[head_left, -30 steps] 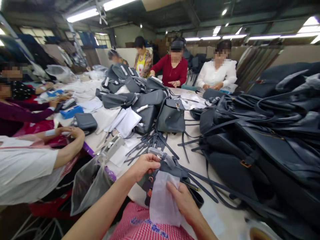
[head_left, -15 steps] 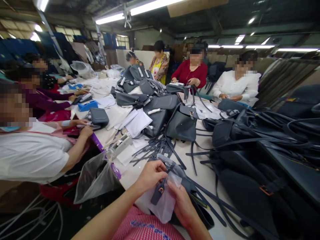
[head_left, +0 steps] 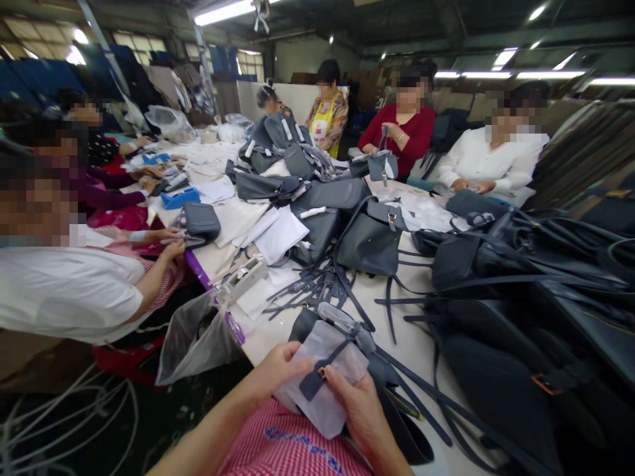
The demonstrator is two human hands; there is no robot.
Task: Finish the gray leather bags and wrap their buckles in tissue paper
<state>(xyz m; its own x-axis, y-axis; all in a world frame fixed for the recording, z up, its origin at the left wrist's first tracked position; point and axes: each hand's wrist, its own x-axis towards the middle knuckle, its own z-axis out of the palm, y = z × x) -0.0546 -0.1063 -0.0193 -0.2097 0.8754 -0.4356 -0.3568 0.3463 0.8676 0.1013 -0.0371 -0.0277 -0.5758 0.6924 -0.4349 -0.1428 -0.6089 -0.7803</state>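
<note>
My left hand [head_left: 282, 370] pinches the left edge of a thin translucent white wrapping sheet [head_left: 325, 413]. On the sheet lies a dark buckled strap [head_left: 311, 387] with a small copper-coloured buckle [head_left: 322, 372]. With its thumb on the strap by the buckle, my right hand [head_left: 354, 400] grips strap and sheet together; its fingers are hidden underneath. The strap runs up to a dark bag [head_left: 302, 324], which lies in front of me, partly covered by the sheet. A clear-wrapped handle [head_left: 342, 318] shows above the sheet.
A dark bag [head_left: 370, 241] and loose straps [head_left: 317, 287] lie ahead. Many dark bags [head_left: 496, 370] are heaped at right. A tape dispenser [head_left: 245, 281] and hanging plastic bag [head_left: 193, 337] are at the left table edge. Several co-workers sit or stand around the table.
My left hand has moved down and left from the strap to the sheet's edge. The sheet is spread flatter beneath the strap, and my right thumb now presses by the buckle.
</note>
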